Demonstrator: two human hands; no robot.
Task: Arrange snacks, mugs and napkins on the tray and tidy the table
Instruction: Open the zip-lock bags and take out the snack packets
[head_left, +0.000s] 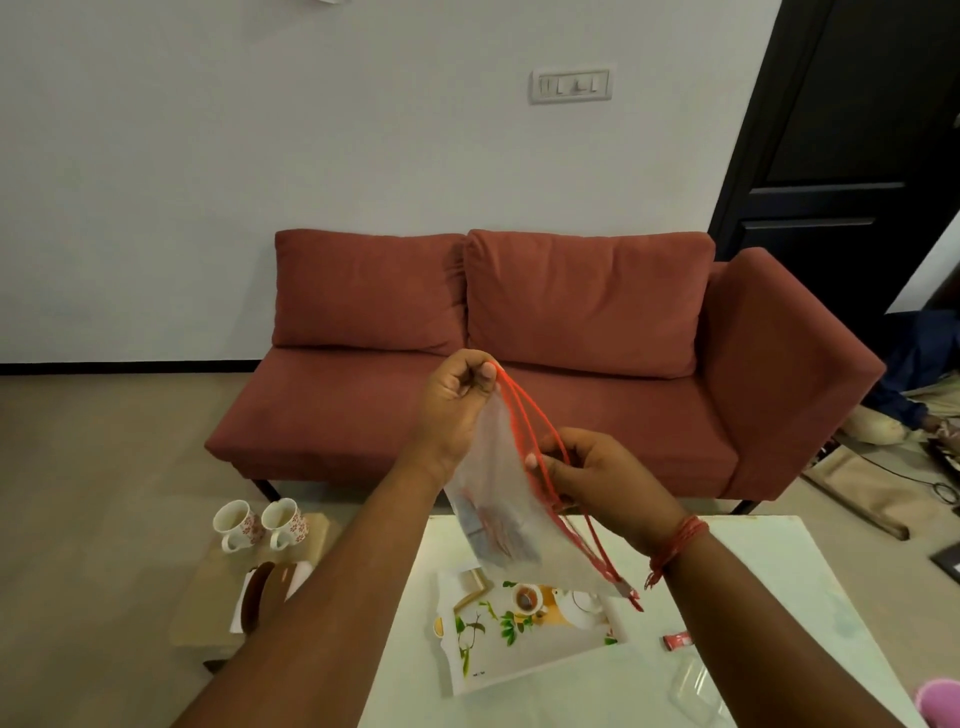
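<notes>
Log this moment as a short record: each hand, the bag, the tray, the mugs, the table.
left hand: pinches the top corner of the bag's red-edged opening
right hand: pinches the red edge lower down
bag: clear, held up above the tray, packets inside at the bottom
tray: on the table, printed with leaves and a teacup, a small packet at its far left corner
mugs: two, white with red flowers, on a low side stand left of the table
table: white, with a small red packet right of the tray
</notes>
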